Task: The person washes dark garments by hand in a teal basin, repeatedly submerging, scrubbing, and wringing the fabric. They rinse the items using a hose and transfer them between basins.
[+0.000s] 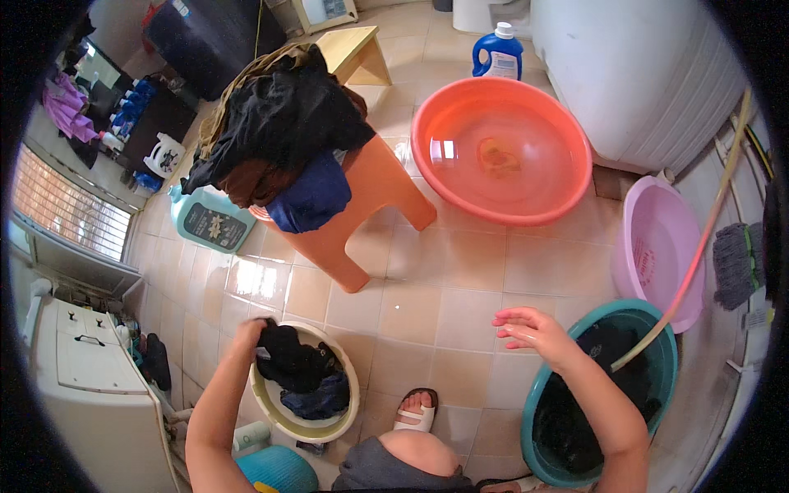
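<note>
My left hand (251, 334) is closed on a black garment (289, 361) at the far left side of a cream basin (352, 386). Dark blue cloth (319, 398) lies beneath that garment in the same basin. My right hand (531, 332) hangs in the air with its fingers stretched out and nothing in them. Just right of it stands a teal basin (536, 403) holding dark cloth (567, 419) in water, partly hidden by my right forearm. A hose (689, 283) runs down into this basin.
An orange stool (386, 177) carries a heap of dark clothes (288, 123). Behind it to the right sits an orange basin (538, 215) of water, with a blue detergent bottle (499, 54) beyond. A pink basin (657, 238) leans at the right wall. A green jug (215, 220) stands left.
</note>
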Demonstrator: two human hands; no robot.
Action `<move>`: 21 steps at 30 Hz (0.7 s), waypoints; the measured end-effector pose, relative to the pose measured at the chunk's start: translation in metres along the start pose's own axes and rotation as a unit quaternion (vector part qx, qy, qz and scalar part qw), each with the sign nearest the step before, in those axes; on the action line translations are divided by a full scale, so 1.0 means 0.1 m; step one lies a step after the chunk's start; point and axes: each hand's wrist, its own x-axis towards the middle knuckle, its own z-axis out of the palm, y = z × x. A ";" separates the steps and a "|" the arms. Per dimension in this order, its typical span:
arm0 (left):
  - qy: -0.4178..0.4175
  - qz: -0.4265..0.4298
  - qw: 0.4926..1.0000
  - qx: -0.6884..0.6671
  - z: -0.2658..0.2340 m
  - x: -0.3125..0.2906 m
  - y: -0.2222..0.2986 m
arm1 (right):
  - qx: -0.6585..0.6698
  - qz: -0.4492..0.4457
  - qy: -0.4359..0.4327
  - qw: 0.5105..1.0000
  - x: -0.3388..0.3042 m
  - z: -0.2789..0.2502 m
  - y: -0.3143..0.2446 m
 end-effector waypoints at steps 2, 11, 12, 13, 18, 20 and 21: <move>-0.054 -0.101 0.991 -0.064 -0.21 0.33 -0.55 | -0.011 -0.002 0.028 1.000 -0.20 -0.19 0.00; -0.045 0.434 0.817 0.376 1.02 -0.91 0.55 | -0.048 -0.095 0.250 0.962 -1.61 -1.23 0.32; -0.078 0.469 0.808 0.348 1.29 -1.24 0.77 | -0.107 -0.115 0.308 0.938 -1.71 -1.27 0.35; -0.123 0.528 0.788 0.291 1.57 -1.47 0.89 | -0.234 -0.064 0.345 0.907 -1.85 -1.29 0.37; -0.339 0.731 0.541 0.241 2.90 -2.63 1.27 | -0.475 0.216 0.338 0.783 -2.34 -1.32 0.94; -0.446 0.754 0.413 0.248 3.32 -2.99 1.14 | -0.444 0.290 0.244 0.812 -2.39 -1.23 1.24; -0.491 0.748 0.365 0.257 3.51 -3.12 1.01 | -0.429 0.312 0.192 0.826 -2.37 -1.18 1.43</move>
